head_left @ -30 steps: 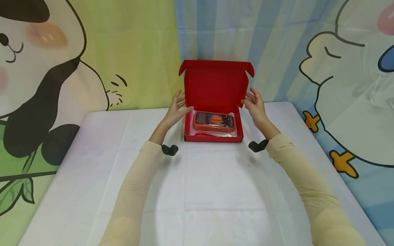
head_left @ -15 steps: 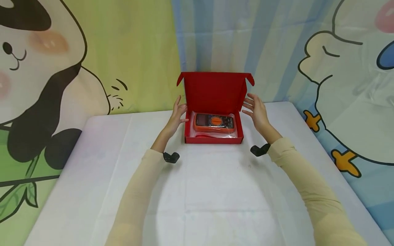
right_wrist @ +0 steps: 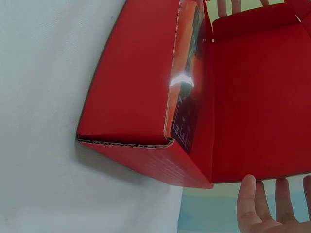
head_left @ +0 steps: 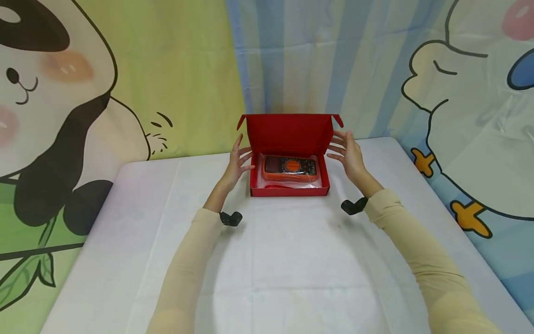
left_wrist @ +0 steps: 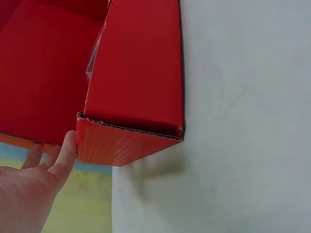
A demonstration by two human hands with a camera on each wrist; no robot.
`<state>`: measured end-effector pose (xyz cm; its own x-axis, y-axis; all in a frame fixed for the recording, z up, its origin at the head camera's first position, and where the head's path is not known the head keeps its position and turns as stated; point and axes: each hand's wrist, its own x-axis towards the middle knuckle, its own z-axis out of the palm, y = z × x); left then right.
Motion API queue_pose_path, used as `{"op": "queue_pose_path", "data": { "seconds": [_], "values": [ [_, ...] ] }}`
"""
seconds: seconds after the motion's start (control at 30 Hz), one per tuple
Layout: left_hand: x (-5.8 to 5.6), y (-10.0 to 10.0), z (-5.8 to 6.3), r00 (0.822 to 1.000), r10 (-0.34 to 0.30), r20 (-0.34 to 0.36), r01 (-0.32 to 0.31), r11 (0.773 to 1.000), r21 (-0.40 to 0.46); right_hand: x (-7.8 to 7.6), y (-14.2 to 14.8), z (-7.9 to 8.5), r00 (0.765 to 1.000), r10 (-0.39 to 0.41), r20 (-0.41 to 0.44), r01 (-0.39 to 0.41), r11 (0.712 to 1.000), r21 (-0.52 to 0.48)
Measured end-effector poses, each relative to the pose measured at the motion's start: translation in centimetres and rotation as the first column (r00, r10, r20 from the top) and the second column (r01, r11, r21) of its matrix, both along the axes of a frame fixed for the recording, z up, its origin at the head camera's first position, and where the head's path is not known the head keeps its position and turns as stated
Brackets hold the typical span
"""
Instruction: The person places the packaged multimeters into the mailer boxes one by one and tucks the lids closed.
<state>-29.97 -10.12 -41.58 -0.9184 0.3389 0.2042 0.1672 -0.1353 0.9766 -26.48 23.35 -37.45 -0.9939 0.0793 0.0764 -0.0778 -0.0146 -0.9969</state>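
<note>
A red cardboard box stands on the white table, its lid raised at the back and leaning forward. Inside lies an orange digital multimeter with a black face and round dial, in clear plastic. My left hand is at the lid's left side with spread, extended fingers; in the left wrist view its fingertips meet the box's corner and lid edge. My right hand is at the lid's right side, and in the right wrist view its extended fingers touch the lid's lower edge. Neither hand curls round anything.
The white-covered table reaches back to a printed cloth backdrop with cartoon animals. Side flaps stick out from the lid's top corners. A black wrist camera sits on each wrist.
The lid has tilted forward and down, its top edge now lower over the multimeter. Both hands have stayed beside it, shifting slightly. The head view has also shifted a little.
</note>
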Motion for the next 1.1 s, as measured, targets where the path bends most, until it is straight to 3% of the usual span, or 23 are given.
{"op": "queue_pose_path", "data": {
  "seconds": [0.17, 0.33, 0.5, 0.87, 1.1],
  "values": [
    [0.2, -0.2, -0.2, 0.999, 0.011, 0.048, -0.015, 0.995, 0.094, 0.0, 0.0, -0.1, 0.999, 0.035, 0.013, -0.035, 0.999, 0.023],
    [0.1, -0.3, 0.0, 0.998, -0.014, 0.058, 0.006, 0.992, 0.123, -0.1, 0.0, -0.1, 0.998, 0.06, 0.013, -0.06, 0.998, 0.006],
    [-0.2, 0.0, 0.2, 0.997, -0.018, 0.079, 0.01, 0.994, 0.104, -0.1, -0.2, 0.0, 0.997, 0.072, 0.018, -0.072, 0.997, -0.013],
    [-0.2, -0.5, -0.3, 0.998, -0.042, 0.05, 0.038, 0.996, 0.077, 0.4, 0.3, -0.6, 0.997, 0.042, 0.065, -0.038, 0.997, -0.069],
    [-0.1, -0.8, 1.3, 1.0, -0.014, 0.007, 0.014, 0.999, 0.035, 0.7, 0.5, -0.1, 0.993, 0.073, 0.089, -0.068, 0.996, -0.049]
  ]
}}
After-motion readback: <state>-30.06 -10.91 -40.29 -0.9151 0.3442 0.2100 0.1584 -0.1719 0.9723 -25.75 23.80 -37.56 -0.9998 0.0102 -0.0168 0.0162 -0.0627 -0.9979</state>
